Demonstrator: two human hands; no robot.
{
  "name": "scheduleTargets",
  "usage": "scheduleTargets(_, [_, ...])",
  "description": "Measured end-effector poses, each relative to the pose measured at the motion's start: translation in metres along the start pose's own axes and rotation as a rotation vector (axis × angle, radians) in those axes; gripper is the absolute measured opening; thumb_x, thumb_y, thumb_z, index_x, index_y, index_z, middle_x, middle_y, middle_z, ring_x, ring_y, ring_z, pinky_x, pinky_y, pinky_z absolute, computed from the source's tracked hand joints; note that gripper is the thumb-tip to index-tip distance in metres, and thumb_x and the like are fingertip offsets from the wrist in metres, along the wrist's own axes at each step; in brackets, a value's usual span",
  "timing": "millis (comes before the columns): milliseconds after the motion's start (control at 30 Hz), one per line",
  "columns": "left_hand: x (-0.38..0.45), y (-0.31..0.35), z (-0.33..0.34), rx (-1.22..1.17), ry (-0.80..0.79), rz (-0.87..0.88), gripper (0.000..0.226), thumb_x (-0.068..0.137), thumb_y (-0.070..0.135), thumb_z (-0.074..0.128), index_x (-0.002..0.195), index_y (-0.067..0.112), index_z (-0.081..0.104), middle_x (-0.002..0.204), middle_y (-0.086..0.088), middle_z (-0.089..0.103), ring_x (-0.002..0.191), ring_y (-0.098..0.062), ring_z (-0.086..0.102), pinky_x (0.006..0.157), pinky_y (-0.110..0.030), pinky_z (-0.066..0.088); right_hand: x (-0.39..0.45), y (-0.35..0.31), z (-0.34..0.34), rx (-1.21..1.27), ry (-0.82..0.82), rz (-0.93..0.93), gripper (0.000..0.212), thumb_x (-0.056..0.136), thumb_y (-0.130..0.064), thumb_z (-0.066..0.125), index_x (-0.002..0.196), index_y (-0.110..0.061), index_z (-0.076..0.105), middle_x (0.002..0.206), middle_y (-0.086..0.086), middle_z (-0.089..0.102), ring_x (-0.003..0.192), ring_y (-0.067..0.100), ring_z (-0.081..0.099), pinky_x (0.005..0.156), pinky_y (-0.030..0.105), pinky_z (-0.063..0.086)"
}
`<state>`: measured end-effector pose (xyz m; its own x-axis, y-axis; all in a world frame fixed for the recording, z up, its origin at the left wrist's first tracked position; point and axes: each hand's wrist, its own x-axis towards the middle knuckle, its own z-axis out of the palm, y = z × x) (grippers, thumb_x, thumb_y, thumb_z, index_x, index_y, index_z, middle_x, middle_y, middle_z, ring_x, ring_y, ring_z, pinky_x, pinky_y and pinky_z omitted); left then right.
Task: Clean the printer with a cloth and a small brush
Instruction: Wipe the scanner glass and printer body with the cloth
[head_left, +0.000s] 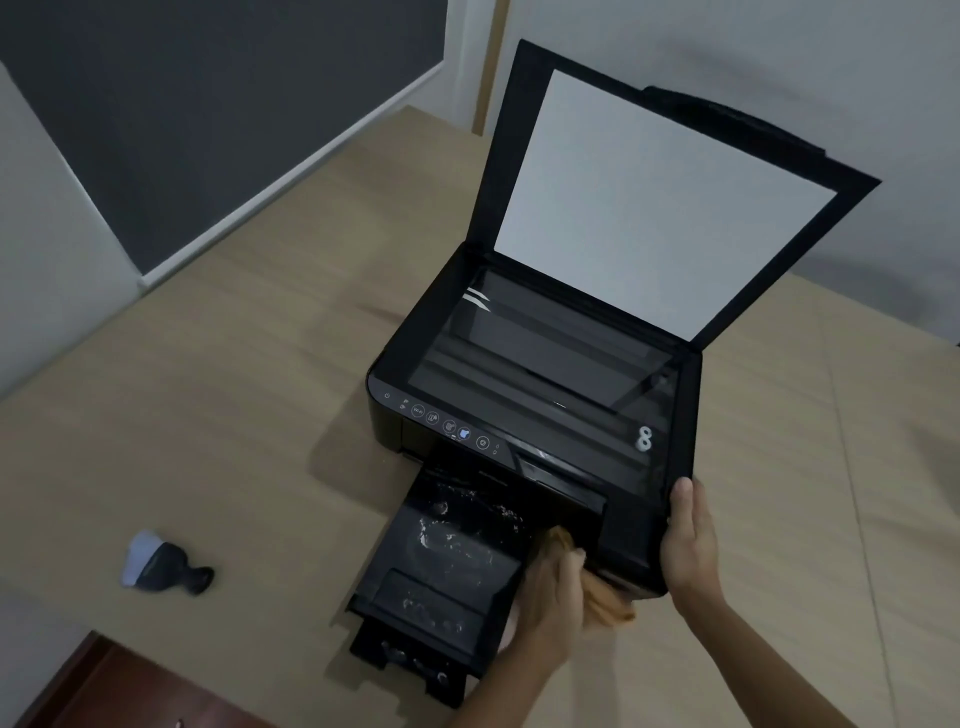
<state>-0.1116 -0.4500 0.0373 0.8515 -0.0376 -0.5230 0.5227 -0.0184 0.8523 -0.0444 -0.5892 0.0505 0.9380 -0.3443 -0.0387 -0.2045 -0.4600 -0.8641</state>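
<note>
Left hand (553, 597) closed around orange cloth (605, 603); right hand (688, 545) flat, open against printer (535, 395).

Black printer (530, 374) on table, scanner lid up, dusty output tray out. Orange cloth (605, 597) at tray's right edge, blurred. Small brush (166, 564) lies well left.
</note>
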Motion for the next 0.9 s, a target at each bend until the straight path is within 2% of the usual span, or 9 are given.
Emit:
scheduleTargets(100, [-0.007,-0.007,0.021,-0.338,-0.023,0.058,0.047,0.094,0.05,0.042,0.121,0.015,0.055,0.118,-0.013,0.062,0.116,-0.029,0.058,0.1,-0.045,0.045,0.001,-0.001,0.0,-0.001,-0.007,-0.015,0.055,0.093,-0.061,0.024,0.117,-0.02,0.052,0.113,0.007,0.062,0.107,0.026,0.056,0.094,0.048,0.045])
scheduleTargets(233, [0.049,-0.115,0.116,-0.871,0.077,-0.202,0.054,0.076,0.072,0.054,0.125,0.05,0.046,0.139,-0.013,0.05,0.124,-0.044,0.05,0.096,-0.062,0.042,0.0,-0.001,0.0,0.013,-0.012,-0.003,0.051,0.096,-0.056,0.025,0.118,-0.02,0.052,0.114,0.006,0.062,0.109,0.025,0.057,0.095,0.049,0.045])
scheduleTargets(367, [0.057,-0.055,0.079,-0.884,0.211,-0.394,0.077,0.077,0.078,0.041,0.113,0.014,0.065,0.117,-0.035,0.06,0.09,-0.047,0.065,0.076,-0.056,0.053,0.001,-0.001,-0.002,0.031,-0.02,0.008,0.049,0.098,-0.053,0.026,0.123,-0.018,0.051,0.119,0.008,0.061,0.112,0.025,0.055,0.096,0.047,0.045])
scheduleTargets(500, [0.023,0.018,0.044,-1.253,0.177,-0.602,0.072,0.069,0.067,0.045,0.114,0.016,0.068,0.105,-0.023,0.07,0.088,-0.038,0.069,0.08,-0.044,0.053,-0.002,-0.004,-0.002,0.04,-0.03,0.005,0.041,0.103,-0.04,0.027,0.121,-0.013,0.051,0.117,0.009,0.061,0.11,0.024,0.055,0.086,0.031,0.042])
scheduleTargets(533, [0.02,0.027,0.041,-1.302,0.134,-0.621,0.072,0.074,0.065,0.042,0.119,0.015,0.066,0.093,-0.021,0.07,0.072,-0.032,0.07,0.071,-0.038,0.057,-0.002,-0.005,-0.003,0.042,-0.031,0.002,0.04,0.103,-0.039,0.027,0.121,-0.012,0.051,0.116,0.01,0.061,0.11,0.024,0.055,0.085,0.031,0.043])
scheduleTargets(600, [0.014,0.031,0.04,-1.241,0.076,-0.584,0.073,0.091,0.057,0.029,0.129,0.0,0.054,0.065,-0.02,0.061,0.046,-0.024,0.059,0.053,-0.027,0.051,-0.001,-0.003,-0.005,0.042,-0.033,-0.005,0.041,0.103,-0.04,0.028,0.12,-0.012,0.051,0.115,0.01,0.061,0.109,0.024,0.055,0.089,0.036,0.044])
scheduleTargets(633, [0.003,0.034,0.037,-1.142,0.048,-0.543,0.069,0.097,0.05,0.025,0.129,-0.007,0.048,0.063,-0.022,0.06,0.05,-0.027,0.06,0.055,-0.031,0.048,-0.001,-0.001,-0.005,0.045,-0.036,-0.002,0.041,0.102,-0.041,0.028,0.121,-0.013,0.051,0.115,0.01,0.061,0.109,0.024,0.055,0.092,0.04,0.044])
scheduleTargets(767, [-0.035,0.04,0.021,-0.839,0.171,-0.388,0.032,0.101,0.02,0.037,0.126,0.005,0.05,0.106,-0.017,0.064,0.095,-0.027,0.062,0.081,-0.039,0.051,0.0,0.002,-0.006,0.063,-0.047,-0.007,0.044,0.099,-0.048,0.028,0.127,-0.021,0.049,0.122,0.005,0.06,0.114,0.022,0.054,0.098,0.044,0.043])
scheduleTargets(900, [-0.044,0.034,0.016,-0.01,0.498,0.462,0.052,0.097,0.018,0.04,0.141,0.043,0.031,0.151,0.019,0.03,0.137,0.001,0.03,0.113,-0.017,0.025,0.001,0.002,-0.004,0.061,-0.037,0.012,0.053,0.092,-0.059,0.028,0.126,-0.023,0.048,0.122,0.008,0.06,0.113,0.027,0.055,0.098,0.049,0.044])
